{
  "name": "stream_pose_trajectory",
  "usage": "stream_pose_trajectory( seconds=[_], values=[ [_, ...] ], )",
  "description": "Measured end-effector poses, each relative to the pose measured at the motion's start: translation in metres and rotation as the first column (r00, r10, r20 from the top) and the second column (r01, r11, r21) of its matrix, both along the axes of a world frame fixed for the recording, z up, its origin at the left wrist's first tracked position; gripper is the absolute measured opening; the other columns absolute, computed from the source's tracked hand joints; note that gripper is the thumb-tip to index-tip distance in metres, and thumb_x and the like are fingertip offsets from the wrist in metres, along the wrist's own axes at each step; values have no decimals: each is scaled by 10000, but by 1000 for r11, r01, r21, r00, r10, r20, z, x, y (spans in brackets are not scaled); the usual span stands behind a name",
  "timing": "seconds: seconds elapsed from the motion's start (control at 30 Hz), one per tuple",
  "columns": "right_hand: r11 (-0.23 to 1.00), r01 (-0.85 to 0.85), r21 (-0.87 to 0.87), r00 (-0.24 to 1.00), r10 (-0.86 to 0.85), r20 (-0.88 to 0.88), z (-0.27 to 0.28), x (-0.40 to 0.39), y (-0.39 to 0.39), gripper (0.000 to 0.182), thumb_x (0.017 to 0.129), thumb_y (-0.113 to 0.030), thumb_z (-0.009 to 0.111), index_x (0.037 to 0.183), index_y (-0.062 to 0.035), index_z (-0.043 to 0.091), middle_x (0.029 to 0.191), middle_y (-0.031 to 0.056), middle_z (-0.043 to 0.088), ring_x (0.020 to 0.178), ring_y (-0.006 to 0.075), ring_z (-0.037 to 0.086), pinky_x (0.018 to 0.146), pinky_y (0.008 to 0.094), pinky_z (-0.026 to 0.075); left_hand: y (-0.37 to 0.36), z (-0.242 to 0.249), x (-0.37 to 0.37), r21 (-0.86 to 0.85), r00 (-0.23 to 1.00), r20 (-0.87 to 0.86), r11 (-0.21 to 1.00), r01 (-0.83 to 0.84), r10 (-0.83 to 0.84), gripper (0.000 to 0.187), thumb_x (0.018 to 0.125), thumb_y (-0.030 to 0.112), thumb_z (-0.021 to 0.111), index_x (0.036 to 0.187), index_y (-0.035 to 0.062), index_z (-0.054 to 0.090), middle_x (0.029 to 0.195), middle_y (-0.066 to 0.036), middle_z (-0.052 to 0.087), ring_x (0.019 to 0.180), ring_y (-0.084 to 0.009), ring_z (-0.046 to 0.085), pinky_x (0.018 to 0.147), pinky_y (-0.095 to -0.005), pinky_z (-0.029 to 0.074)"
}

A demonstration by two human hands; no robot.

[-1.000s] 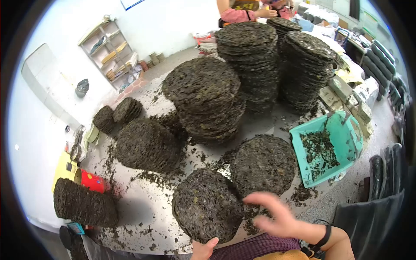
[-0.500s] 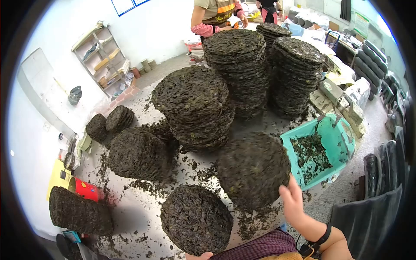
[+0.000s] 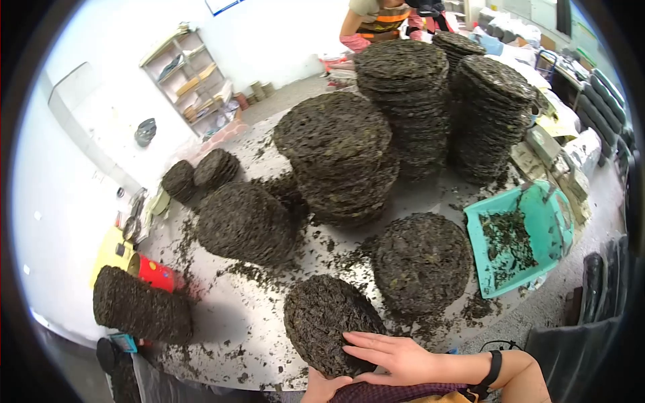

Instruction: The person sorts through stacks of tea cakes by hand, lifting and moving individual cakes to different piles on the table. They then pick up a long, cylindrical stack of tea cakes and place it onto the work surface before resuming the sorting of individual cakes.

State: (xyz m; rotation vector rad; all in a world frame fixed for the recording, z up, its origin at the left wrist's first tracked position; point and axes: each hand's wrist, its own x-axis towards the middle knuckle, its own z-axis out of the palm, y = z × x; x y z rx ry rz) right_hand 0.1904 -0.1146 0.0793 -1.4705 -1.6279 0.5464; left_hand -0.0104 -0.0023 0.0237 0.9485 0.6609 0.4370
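A round, dark disc of dried seaweed (image 3: 329,326) lies at the table's near edge, tilted toward me. My right hand (image 3: 396,359) rests flat on its near right side, fingers stretched out over the top. My left hand (image 3: 322,387) is at the disc's lower edge; its thumb side shows, while the fingers are hidden beneath. Just beyond to the right, a round seaweed stack (image 3: 423,263) lies on the table, touched by neither hand. Behind it rises a taller seaweed stack (image 3: 336,158).
Crumbs litter the white table (image 3: 228,316). A turquoise basket (image 3: 482,269) with seaweed scraps stands right. At left are a toppled seaweed roll (image 3: 142,307) and a red can (image 3: 153,272). Tall stacks (image 3: 403,111) fill the back, where a person (image 3: 383,23) stands.
My right hand has left the right-hand stack and come down onto the near disc. That stack, blurred before, now lies still. The whole view has shifted, moving things rightward in frame.
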Motion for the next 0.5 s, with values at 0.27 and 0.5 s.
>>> stream_pose_trajectory(
  seconds=[0.27,0.5],
  values=[
    [852,509,124,861,-502,-84,29,27,-15,519,758,-18,572,1275,-1,536,1051,175,677,839,258,701,719,341,568,0,17,-2,97,988,-152,995,-8,23,1044,574,260,923,1396,-30,349,1332,-126,491,1227,-260,490,1040,-411,400],
    [404,913,54,405,-914,-24,-17,85,-71,715,811,58,508,1479,-23,267,1530,195,231,1454,315,162,1144,421,197,3,3,-14,151,987,-155,988,-4,28,1018,657,388,869,1416,-14,323,1361,-101,461,1240,-240,460,1050,-386,377]
  ],
)
